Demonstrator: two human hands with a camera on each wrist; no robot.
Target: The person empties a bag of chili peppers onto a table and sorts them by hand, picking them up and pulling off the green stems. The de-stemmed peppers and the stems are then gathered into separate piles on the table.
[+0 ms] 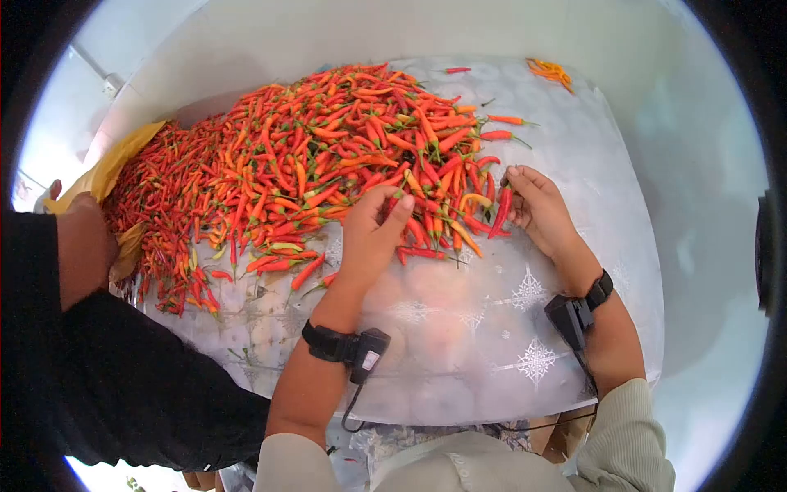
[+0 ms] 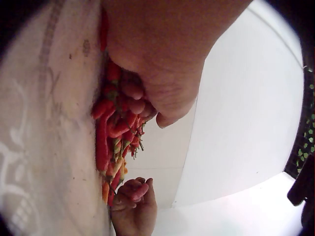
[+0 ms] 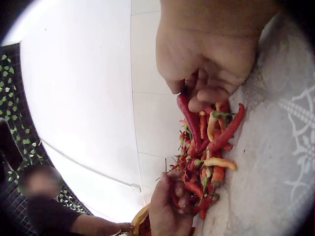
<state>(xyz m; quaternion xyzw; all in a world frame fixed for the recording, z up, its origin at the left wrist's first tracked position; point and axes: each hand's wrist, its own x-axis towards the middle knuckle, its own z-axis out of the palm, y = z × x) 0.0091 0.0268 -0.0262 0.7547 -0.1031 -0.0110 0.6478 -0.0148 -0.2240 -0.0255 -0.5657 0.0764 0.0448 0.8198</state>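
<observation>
A large heap of red and orange chilies [image 1: 328,156] covers the left and middle of the table. Over its front right edge, my right hand [image 1: 541,213] pinches a dark red chili [image 1: 501,211] by its stem end; in the right wrist view this chili [image 3: 191,115] hangs below the thumb and fingers. My left hand [image 1: 370,238] is at the heap's front, fingers curled, thumb near the fingertips. The right wrist view shows the left hand [image 3: 170,211] with a red chili between thumb and fingers, a thin stem sticking up; its far end is hidden.
The table has a clear patterned cover [image 1: 459,328]. A few yellow-orange chilies [image 1: 551,74] lie apart at the back right. At the left, another person's arm in a black sleeve [image 1: 156,385] reaches beside a yellow sack [image 1: 111,168]. Loose chilies [image 1: 283,264] lie along the heap's front.
</observation>
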